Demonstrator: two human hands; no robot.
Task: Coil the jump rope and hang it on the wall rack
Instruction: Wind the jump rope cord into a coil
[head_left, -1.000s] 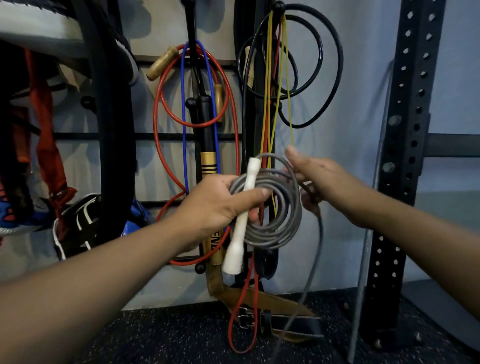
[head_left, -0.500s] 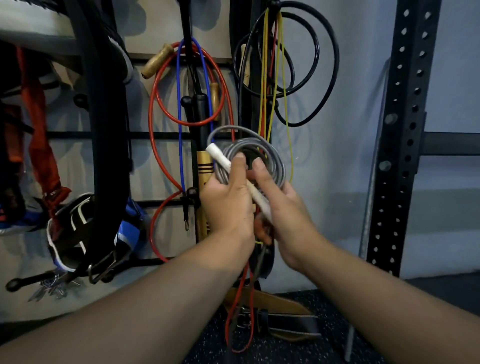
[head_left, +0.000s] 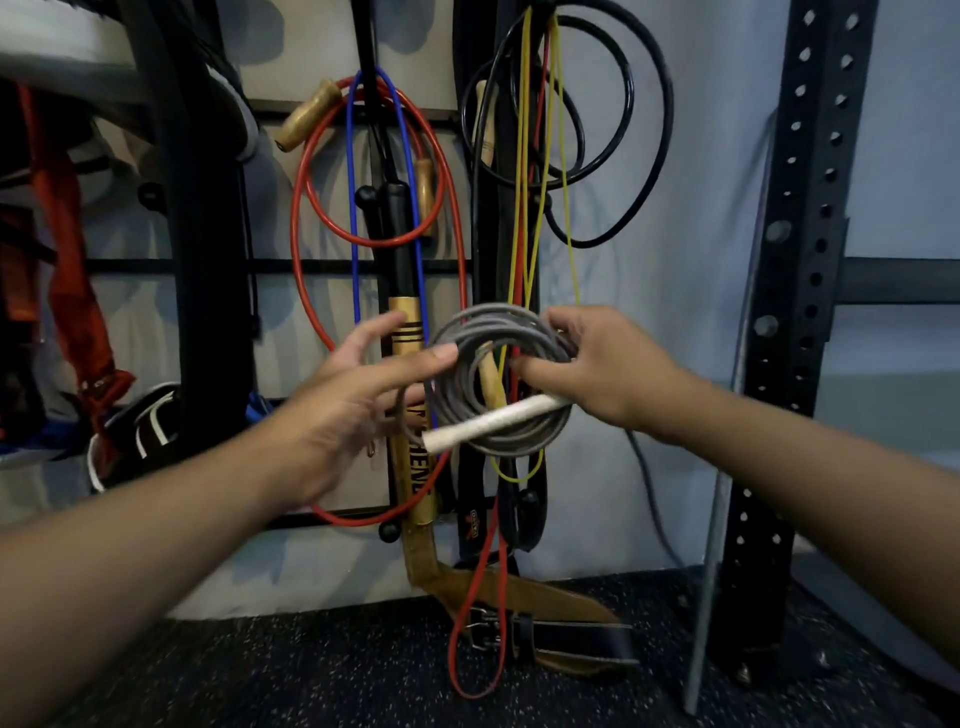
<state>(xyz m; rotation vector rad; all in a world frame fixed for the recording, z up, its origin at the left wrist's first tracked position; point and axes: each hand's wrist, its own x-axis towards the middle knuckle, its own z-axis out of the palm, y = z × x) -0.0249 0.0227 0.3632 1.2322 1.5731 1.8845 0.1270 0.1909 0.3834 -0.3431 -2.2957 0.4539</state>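
Observation:
The grey jump rope (head_left: 467, 332) is wound into a small round coil, held in front of the wall rack (head_left: 275, 266). One white handle (head_left: 493, 418) lies slanted across the coil's lower part. My right hand (head_left: 608, 369) grips the coil's right side and the handle's end. A loose grey tail (head_left: 644, 473) hangs down below that hand. My left hand (head_left: 337, 410) is spread open to the left of the coil, its thumb reaching over the coil's left edge. A black rack peg (head_left: 365, 196) sticks out above.
Red (head_left: 462, 249) and blue (head_left: 353, 208) ropes, yellow bands (head_left: 524, 208) and black cable loops (head_left: 665, 130) crowd the rack. A leather belt (head_left: 519, 587) trails onto the speckled floor. A black perforated upright (head_left: 795, 312) and a leaning metal rod (head_left: 711, 571) stand on the right.
The coil has passed from my left hand to my right hand. The left hand let go and spread open, and the white handle now lies nearly level across the coil.

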